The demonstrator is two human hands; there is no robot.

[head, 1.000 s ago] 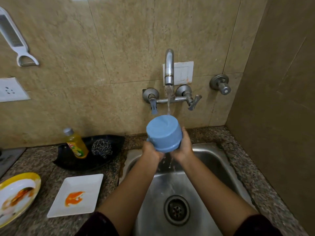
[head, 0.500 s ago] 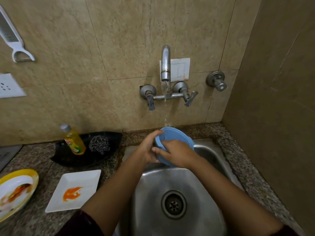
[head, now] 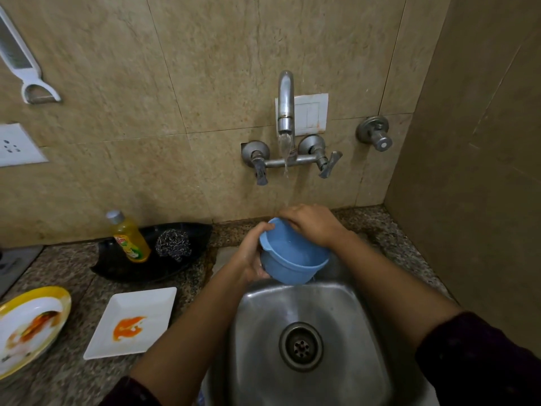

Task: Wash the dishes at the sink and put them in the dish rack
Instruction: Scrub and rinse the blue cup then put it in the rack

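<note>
While water (head: 285,153) runs, left hand (head: 251,256) and right hand (head: 313,224) grip the blue bowl (head: 292,260) between them.

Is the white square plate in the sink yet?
No, the white square plate lies on the counter left of the sink, with an orange smear on it.
</note>
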